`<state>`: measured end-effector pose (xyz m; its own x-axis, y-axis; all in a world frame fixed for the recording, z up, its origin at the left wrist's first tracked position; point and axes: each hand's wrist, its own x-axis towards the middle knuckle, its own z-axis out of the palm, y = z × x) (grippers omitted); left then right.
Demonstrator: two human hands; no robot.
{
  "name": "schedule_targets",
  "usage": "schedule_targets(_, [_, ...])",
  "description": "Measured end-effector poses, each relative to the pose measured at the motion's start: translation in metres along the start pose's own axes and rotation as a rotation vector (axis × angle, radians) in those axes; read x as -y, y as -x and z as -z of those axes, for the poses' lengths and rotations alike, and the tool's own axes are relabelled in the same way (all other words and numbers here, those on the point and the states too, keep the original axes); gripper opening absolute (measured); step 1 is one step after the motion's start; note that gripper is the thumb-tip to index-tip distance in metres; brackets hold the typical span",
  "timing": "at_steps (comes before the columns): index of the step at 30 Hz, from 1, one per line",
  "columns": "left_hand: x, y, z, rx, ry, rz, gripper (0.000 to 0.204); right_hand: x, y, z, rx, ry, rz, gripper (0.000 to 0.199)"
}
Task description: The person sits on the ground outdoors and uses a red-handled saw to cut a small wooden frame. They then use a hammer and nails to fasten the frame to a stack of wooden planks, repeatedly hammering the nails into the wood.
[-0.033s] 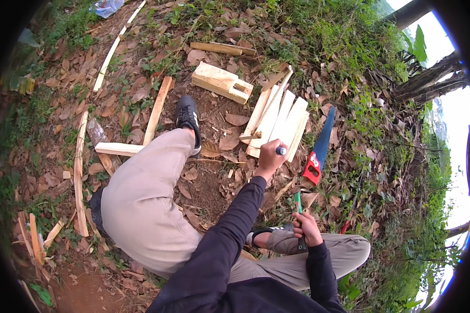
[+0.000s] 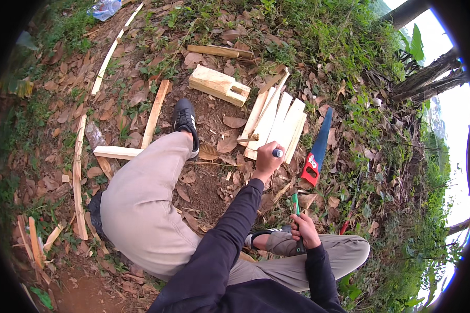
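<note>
My left hand (image 2: pixel 267 161) is closed around a dark cylinder with a pale round end (image 2: pixel 277 153). It is held at the near end of several pale wooden slats (image 2: pixel 269 125) lying side by side. Whether the hand touches the wood I cannot tell. Lower and to the right, my right hand (image 2: pixel 305 230) grips a slim hand tool with a green and black body (image 2: pixel 295 204), its green end pointing away from me. A hand saw (image 2: pixel 318 148) with a red handle and blue blade lies on the leaves right of the slats.
A thick wood block (image 2: pixel 219 84) with a slot cut in one end lies beyond my shoe (image 2: pixel 185 117). Long strips (image 2: pixel 78 177) and a squared stick (image 2: pixel 155 112) are scattered at left. Trunks (image 2: pixel 428 83) and plants edge the right side. Clear plastic (image 2: pixel 105 9) lies far left.
</note>
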<state>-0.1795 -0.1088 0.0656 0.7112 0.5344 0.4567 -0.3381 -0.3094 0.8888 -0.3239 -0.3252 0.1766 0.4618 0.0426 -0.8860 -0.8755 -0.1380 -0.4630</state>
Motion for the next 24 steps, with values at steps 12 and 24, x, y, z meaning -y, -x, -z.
schedule_targets(12, [0.012, -0.007, 0.004, 0.051, -0.057, 0.133, 0.022, 0.019, 0.036, -0.057, -0.279, 0.707, 0.828, 0.029])
schedule_targets(24, [0.009, 0.000, -0.003, 0.044, -0.063, 0.096, 0.022, 0.043, 0.036, -0.068, -0.456, 0.594, 1.222, 0.027])
